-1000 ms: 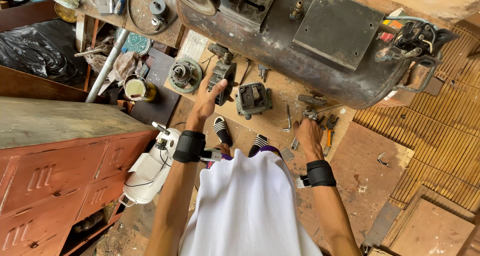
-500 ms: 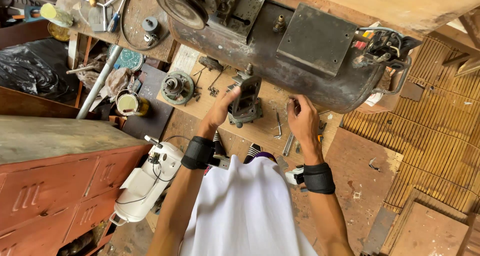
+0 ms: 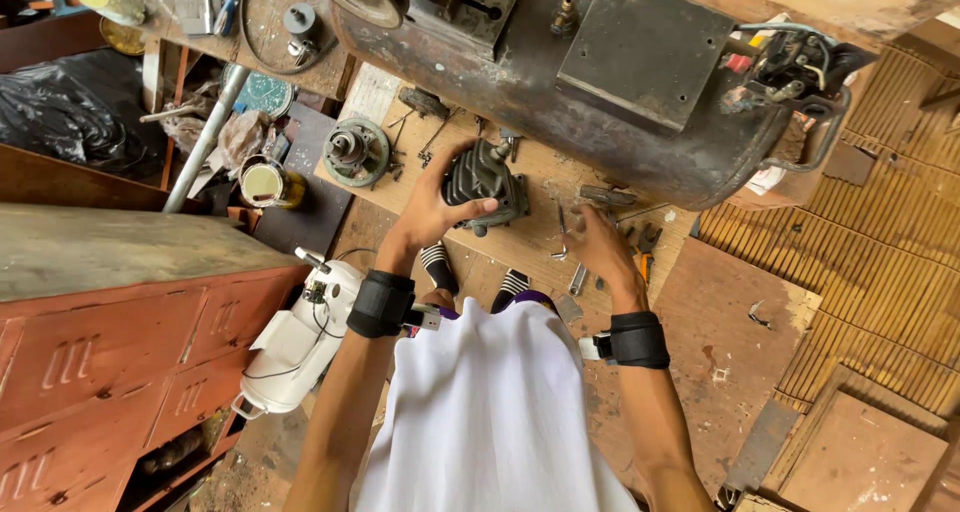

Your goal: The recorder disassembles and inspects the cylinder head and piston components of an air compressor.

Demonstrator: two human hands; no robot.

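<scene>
My left hand [image 3: 432, 208] grips a dark finned metal cylinder block [image 3: 484, 180] and holds it above the wooden board [image 3: 520, 242] on the floor. My right hand [image 3: 603, 246] reaches down to the board near loose bolts and hand tools [image 3: 640, 240], fingers apart, holding nothing that I can see. Both wrists wear black bands. A big rusty air tank [image 3: 560, 92] lies just beyond the board.
A round flanged metal part [image 3: 356, 152] sits at the board's left. A red metal cabinet [image 3: 120, 332] stands left, with a white plastic device [image 3: 300, 337] beside it. A tin can [image 3: 262, 184] and a grey pipe [image 3: 205, 142] lie further left. Wooden slats [image 3: 860, 262] cover the right.
My left hand has closed on the cylinder block and lifted it off the board. My right hand has dropped from the block toward the tools on the right.
</scene>
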